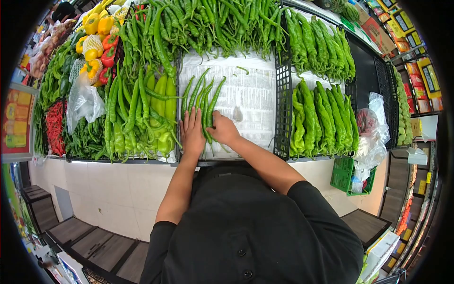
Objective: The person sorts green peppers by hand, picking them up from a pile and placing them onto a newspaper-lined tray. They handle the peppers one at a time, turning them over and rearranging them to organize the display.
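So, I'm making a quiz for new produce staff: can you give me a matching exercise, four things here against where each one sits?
Things:
1. thin green peppers
2. red chillies
3. yellow peppers
4. green basket

Places:
A. far left edge
B. under the left hand and right hand, on the white liner
C. lower right, next to plastic bags
D. top left, at the back

Pairs: 1-B, 2-A, 3-D, 4-C

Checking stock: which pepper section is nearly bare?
The middle section: mostly bare paper liner holding a few thin green peppers; the left section and right section are piled full.
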The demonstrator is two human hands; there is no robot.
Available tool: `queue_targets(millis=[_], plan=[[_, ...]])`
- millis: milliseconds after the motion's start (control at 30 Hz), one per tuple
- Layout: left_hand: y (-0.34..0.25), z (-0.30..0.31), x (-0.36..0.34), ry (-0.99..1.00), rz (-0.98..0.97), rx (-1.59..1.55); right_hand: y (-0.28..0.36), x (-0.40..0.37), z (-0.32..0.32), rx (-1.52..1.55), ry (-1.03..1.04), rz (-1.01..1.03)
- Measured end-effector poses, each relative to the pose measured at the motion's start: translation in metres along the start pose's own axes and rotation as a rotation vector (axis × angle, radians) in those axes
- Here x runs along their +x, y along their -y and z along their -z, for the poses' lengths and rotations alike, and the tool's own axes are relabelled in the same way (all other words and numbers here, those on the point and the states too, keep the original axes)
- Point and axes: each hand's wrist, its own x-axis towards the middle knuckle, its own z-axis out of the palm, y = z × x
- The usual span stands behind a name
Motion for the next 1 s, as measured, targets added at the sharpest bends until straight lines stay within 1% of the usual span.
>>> queue_targets(millis=[100,367,500,600,700,800,900,933,1000], plan=[[0.001,-0.002,0.001,0.000,0.005,0.029,0.003,0.000,0.005,0.035,0.058,-0.030],[-0.001,0.002,0.005,0.000,0.017,0.019,0.001,0.000,0.008,0.053,0.045,0.005],[-0.003,0.007,0.003,-0.078,0.023,-0.099,-0.011,-0.007,0.003,0.037,-0.002,0.044],[0.003,0.005,-0.005,-0.155,-0.017,-0.235,-0.020,-0.011,0.002,-0.017,0.063,0.034],[-0.010,0.025,-0.033,-0.064,0.018,-0.400,-0.019,-0.020,0.005,-0.029,0.089,0.052],[-0.015,0.036,-0.067,-0.054,-0.007,-0.397,-0.021,-0.022,0.000,-0.033,0.093,0.053],[-0.005,0.034,-0.088,0.083,0.117,-0.489,-0.019,-0.022,0.001,-0.018,0.055,0.108],[-0.001,0.029,-0.089,0.009,0.061,-0.529,-0.016,-0.023,0.004,-0.013,0.090,0.078],[0.000,0.029,-0.092,0.106,0.087,-0.524,-0.010,-0.023,0.011,-0.007,0.162,0.018]])
